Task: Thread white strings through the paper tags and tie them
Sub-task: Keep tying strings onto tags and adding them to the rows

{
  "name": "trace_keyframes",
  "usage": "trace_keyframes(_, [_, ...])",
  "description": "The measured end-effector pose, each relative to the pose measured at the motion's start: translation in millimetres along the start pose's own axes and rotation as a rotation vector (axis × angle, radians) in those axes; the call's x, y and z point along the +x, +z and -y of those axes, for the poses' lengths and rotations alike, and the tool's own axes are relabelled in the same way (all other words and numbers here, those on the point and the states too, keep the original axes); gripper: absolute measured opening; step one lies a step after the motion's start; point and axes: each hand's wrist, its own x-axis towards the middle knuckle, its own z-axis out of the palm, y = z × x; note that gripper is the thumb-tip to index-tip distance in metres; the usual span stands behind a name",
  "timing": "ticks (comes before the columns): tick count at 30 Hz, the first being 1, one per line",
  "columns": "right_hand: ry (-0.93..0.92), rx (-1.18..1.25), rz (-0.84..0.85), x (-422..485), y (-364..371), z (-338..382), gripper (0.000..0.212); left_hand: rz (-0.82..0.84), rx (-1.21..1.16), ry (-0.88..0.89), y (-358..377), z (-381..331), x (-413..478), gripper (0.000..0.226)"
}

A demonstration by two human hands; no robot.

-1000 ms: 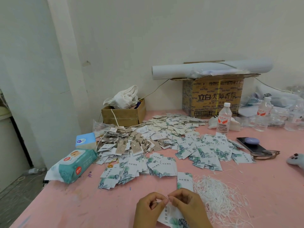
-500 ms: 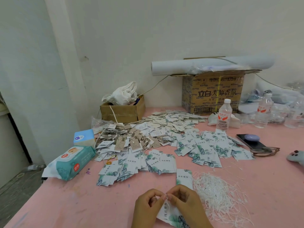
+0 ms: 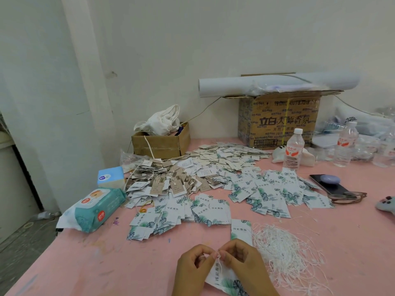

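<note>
While your left hand (image 3: 193, 267) and right hand (image 3: 243, 263) pinch a white string (image 3: 220, 266) above a leaf-printed paper tag (image 3: 224, 278) at bottom centre, loose strings (image 3: 286, 251) lie right.

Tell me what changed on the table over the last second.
Little. Both hands, left hand and right hand, keep pinching the white string over the leaf-print tag, fingertips drawn closer, the string's tail now hanging onto the tag. Nothing let go. The string pile and tag piles stayed put.
</note>
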Motion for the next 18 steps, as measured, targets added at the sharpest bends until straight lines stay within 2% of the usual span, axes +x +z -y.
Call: trace_keyframes(18, [-0.017,-0.016,0.009,2.5,-1.7,-4.1,0.005,-0.014,0.014,0.015,-0.9,-1.8,0.5,0.015])
